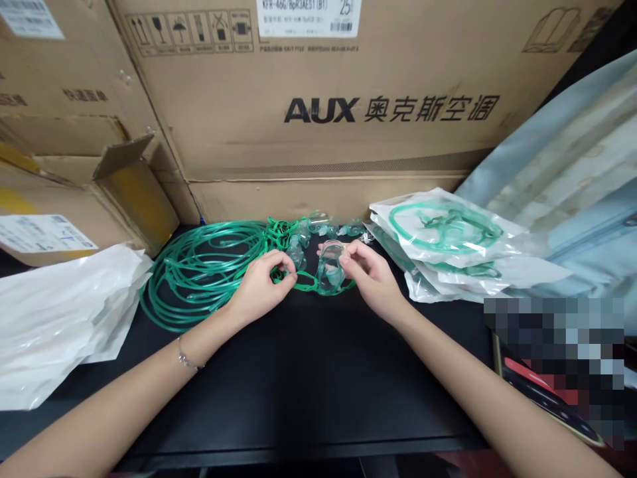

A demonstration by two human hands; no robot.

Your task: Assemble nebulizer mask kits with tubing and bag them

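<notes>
A clear green oxygen mask (329, 269) is upright over the black table, its edge between the thumb and fingers of my right hand (372, 273). From the mask a bright green elastic strap (306, 284) runs left to the pinched thumb and forefinger of my left hand (269, 282), which is closed on it. Behind my left hand lies a heap of coiled green tubing (199, 272). More clear masks (298, 252) and a bunch of green straps (283, 231) rest beyond my hands, partly hidden by the left one.
Stacked packs with green tubing and masks inside (448, 229) lie at the right. White flat wrappers (64, 318) are piled at the left. Large cardboard boxes (318, 146) wall off the back. A dark, red-marked object (547, 398) sits at the table's right, partly pixelated.
</notes>
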